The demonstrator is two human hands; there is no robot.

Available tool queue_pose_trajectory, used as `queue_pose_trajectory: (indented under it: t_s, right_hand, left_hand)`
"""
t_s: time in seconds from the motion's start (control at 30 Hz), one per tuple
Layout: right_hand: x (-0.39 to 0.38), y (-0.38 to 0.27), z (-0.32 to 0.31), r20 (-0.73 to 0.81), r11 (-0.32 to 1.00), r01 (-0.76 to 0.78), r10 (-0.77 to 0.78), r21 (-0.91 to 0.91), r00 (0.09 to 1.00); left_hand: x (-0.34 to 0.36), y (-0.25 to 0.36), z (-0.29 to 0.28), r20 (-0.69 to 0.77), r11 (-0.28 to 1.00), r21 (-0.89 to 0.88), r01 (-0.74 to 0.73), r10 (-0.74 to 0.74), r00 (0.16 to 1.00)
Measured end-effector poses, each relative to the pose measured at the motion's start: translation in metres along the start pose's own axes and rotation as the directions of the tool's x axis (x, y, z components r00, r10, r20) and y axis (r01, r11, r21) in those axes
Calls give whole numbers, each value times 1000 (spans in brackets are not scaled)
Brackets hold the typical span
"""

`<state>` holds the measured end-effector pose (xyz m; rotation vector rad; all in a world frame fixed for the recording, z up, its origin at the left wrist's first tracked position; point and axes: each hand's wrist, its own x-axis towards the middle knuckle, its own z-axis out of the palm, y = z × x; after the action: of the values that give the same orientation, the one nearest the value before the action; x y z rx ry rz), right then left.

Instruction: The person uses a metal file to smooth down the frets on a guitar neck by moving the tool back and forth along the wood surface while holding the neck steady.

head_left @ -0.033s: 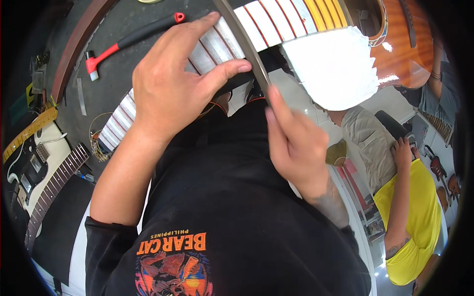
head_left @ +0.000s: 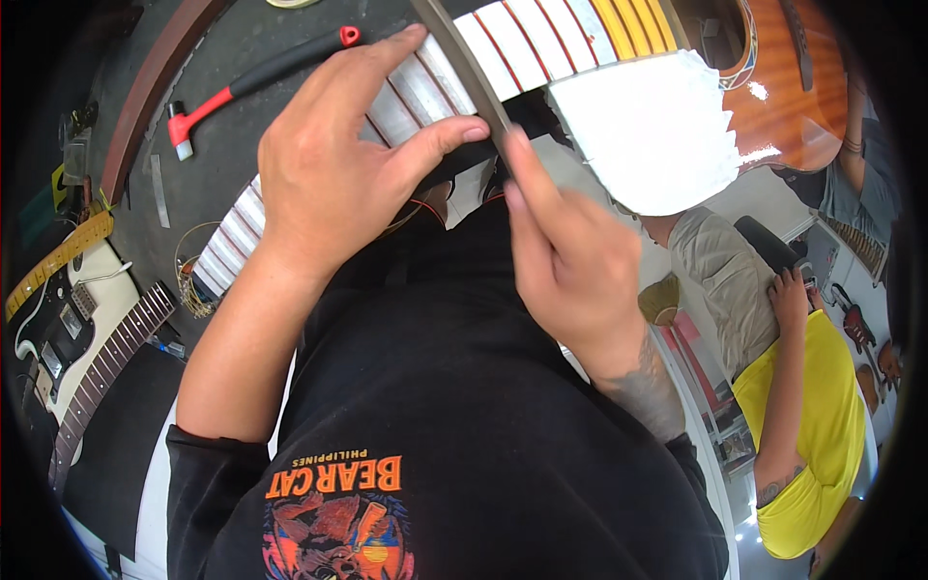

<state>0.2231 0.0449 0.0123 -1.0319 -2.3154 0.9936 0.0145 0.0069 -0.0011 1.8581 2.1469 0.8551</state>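
An acoustic guitar (head_left: 807, 101) with a glossy orange-brown body lies across the far side. Strips of white and yellow tape cover its fretboard (head_left: 527, 39) between the frets. A long, narrow, dark metal file (head_left: 466, 72) lies slantwise across the fretboard. Its near end is in my right hand (head_left: 578, 256), index finger stretched along it. My left hand (head_left: 333, 159) rests over the neck left of the file, thumb and index finger spread wide. Its other fingers are mostly hidden. White covering (head_left: 652, 135) lies over part of the guitar body beside the fretboard.
A red and black hammer (head_left: 261, 82) and a short metal strip (head_left: 159, 191) lie on the dark bench mat at left. Beyond are a cream electric guitar (head_left: 97, 266) and a loose dark neck (head_left: 111, 362). A person in yellow (head_left: 807, 425) is at right.
My right hand has moved slightly away from my body and to the left, farther up the file. My left hand stays in nearly the same place on the neck.
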Motion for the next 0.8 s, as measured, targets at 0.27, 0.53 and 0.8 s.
queue_pose_trajectory:
  t_s: [0.27,0.53,0.8]
  right_hand:
    - [-64,8,-15,7,999,-47,47,19,999]
    - [-83,12,-19,25,1000,-23,23,-15,999]
    - [27,4,6,-110,999,50,-48,15,993]
  left_hand:
    - [2,2,0,9,1000,-11,5,-5,1000]
    - [1,2,1,4,1000,0,-5,5,1000]
    - [2,2,0,10,999,1,32,-32,999]
